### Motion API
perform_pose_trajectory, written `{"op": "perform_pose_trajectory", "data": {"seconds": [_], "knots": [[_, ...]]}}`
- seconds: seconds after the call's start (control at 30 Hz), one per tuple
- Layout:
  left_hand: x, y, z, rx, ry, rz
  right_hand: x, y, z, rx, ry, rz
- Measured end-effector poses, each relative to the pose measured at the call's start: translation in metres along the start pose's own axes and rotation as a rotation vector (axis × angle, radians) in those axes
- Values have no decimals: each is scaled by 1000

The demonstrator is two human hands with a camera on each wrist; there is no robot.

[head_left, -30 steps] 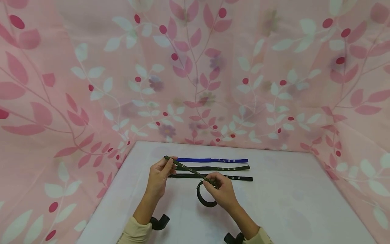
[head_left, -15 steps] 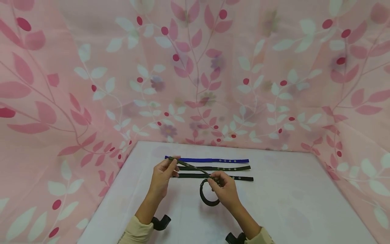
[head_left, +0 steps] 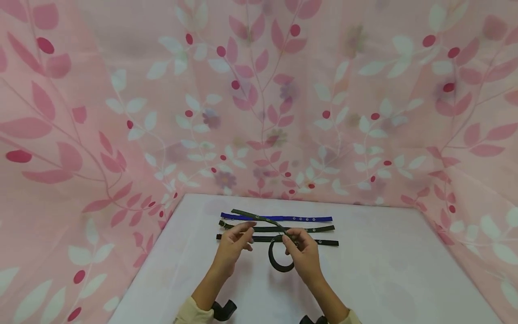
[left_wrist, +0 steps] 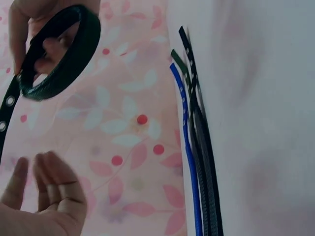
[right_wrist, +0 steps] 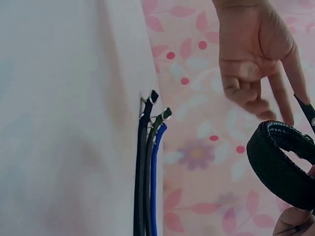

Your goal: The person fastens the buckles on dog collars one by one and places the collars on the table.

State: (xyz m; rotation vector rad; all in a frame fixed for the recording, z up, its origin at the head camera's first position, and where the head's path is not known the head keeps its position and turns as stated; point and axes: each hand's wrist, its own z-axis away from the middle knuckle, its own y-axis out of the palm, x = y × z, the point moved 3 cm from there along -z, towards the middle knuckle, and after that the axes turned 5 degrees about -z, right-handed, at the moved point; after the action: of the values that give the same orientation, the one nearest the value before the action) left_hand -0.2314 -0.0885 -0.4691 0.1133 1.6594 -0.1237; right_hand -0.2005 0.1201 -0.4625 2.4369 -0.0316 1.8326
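Note:
A dark green strap (head_left: 263, 218) with metal eyelets is pinched at its looped end by my right hand (head_left: 305, 256). Its loop (head_left: 279, 265) hangs beside those fingers, and the other end sticks out up and to the left, over the blue strap. My left hand (head_left: 232, 247) has its fingers apart, just below the free end, holding nothing. In the left wrist view my left hand (left_wrist: 47, 201) is clear of the strap; the loop (left_wrist: 88, 44) is above. The right wrist view shows the loop (right_wrist: 275, 172) above my right hand (right_wrist: 295, 223).
On the white table (head_left: 376, 270) lie a blue strap (head_left: 323, 219), a green strap (head_left: 328, 228) and a black strap (head_left: 332, 243), roughly parallel, with eyelets at their right ends. A pink leaf-patterned cloth (head_left: 259, 112) stands behind and at both sides.
My left hand has let go of the strap's end and moved down and to the right. My right hand, still gripping the strap, has shifted slightly right. The head view has tilted up a little.

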Motion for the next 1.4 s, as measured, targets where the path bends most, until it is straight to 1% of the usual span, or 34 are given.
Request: {"op": "perform_pose_trajectory", "data": {"seconds": [0.07, 0.13, 0.2, 0.27, 0.37, 0.47, 0.5, 0.57, 0.63, 0.7, 0.73, 0.8, 0.87, 0.93, 1.0, 1.03, 1.13, 1.23, 1.3, 1.4], "knots": [[3, 9, 0, 75, -8, -73, 2, 0, -1, -9, -8, -9], [5, 19, 2, 137, -3, -114, 3, 1, -1, -21, -14, -24], [7, 27, 4, 178, -4, -120, 4, 3, -1, -26, -18, -46], [9, 32, 7, 202, -7, -114, 3, 6, 1, -25, -16, -73], [11, 36, 9, 217, -16, -110, 2, 10, 4, -1, -19, -104], [11, 38, 9, 232, 0, -101, 2, 14, 6, 9, -51, -110], [11, 39, 9, 236, 8, -85, 1, 15, 6, 8, -59, -98], [11, 39, 8, 240, 21, -26, 2, 17, 6, 7, -65, -64], [10, 39, 7, 232, 26, 40, 1, 18, 6, 10, -47, -37], [8, 38, 9, 215, 31, 73, 0, 19, 6, 17, -26, -11], [8, 38, 10, 210, 34, 70, 0, 19, 6, 22, -22, 2], [7, 38, 12, 214, 39, 28, -1, 19, 6, 24, -23, 25], [7, 40, 15, 249, 56, -29, 0, 17, 7, 17, -43, 64], [8, 41, 17, 277, 69, -66, 2, 15, 5, 34, -70, 96], [8, 41, 18, 295, 86, -85, 5, 15, 2, 67, -105, 125], [9, 44, 18, 308, 89, -89, 11, 13, 2, 79, -117, 147], [11, 49, 19, 324, 80, -98, 22, 6, -1, 129, -194, 202], [12, 51, 20, 313, 86, -114, 33, 1, -6, 185, -270, 264], [12, 49, 20, 299, 96, -129, 33, 1, -10, 231, -313, 292], [12, 49, 21, 299, 105, -130, 32, 6, -12, 312, -330, 328]]}}
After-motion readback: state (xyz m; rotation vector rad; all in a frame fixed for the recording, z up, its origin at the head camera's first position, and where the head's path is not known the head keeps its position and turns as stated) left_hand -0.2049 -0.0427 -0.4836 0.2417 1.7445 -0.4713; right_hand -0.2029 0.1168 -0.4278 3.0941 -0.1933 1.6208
